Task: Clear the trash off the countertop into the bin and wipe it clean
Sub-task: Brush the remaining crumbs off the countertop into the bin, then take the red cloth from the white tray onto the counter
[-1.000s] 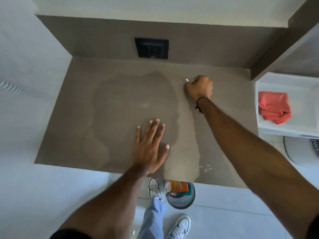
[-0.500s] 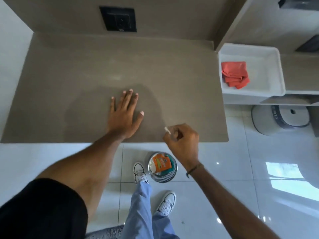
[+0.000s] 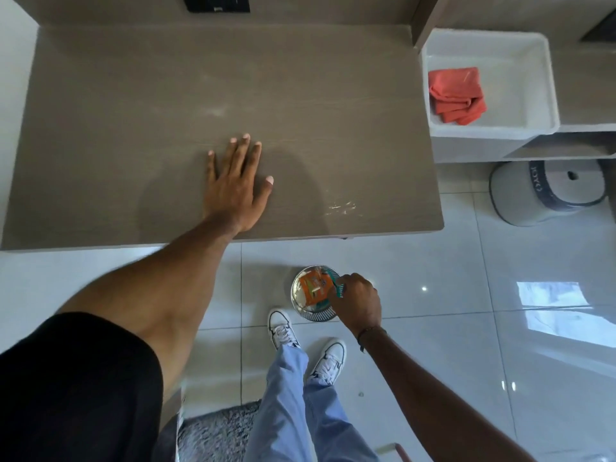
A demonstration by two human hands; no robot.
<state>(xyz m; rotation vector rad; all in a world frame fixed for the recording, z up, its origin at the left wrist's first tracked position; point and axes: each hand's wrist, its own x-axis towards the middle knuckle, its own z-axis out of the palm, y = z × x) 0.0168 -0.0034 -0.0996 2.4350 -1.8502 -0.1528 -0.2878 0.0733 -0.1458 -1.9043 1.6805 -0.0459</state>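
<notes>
The brown countertop (image 3: 133, 95) carries no loose trash that I can see, only a shiny wet smear (image 3: 340, 208) near its front right corner. My left hand (image 3: 238, 185) lies flat on it, palm down and fingers spread. The small round bin (image 3: 315, 315) stands on the floor below the counter's front edge, with an orange packet (image 3: 311, 288) and teal wrapping inside. My right hand (image 3: 358, 303) hovers over the bin's right rim, back towards me and fingers curled downward. The fingertips are hidden, so anything they pinch is out of sight.
A folded red cloth (image 3: 456, 95) lies in a white tray (image 3: 520, 61) right of the counter. A grey round stool (image 3: 533, 201) stands on the glossy tiles beneath. My feet in white shoes (image 3: 283, 328) are beside the bin, and a grey rug (image 3: 216, 431) lies near me.
My right hand carried a small white scrap from the back of the counter, over its front edge and down to the bin. The left hand stayed flat on the counter.
</notes>
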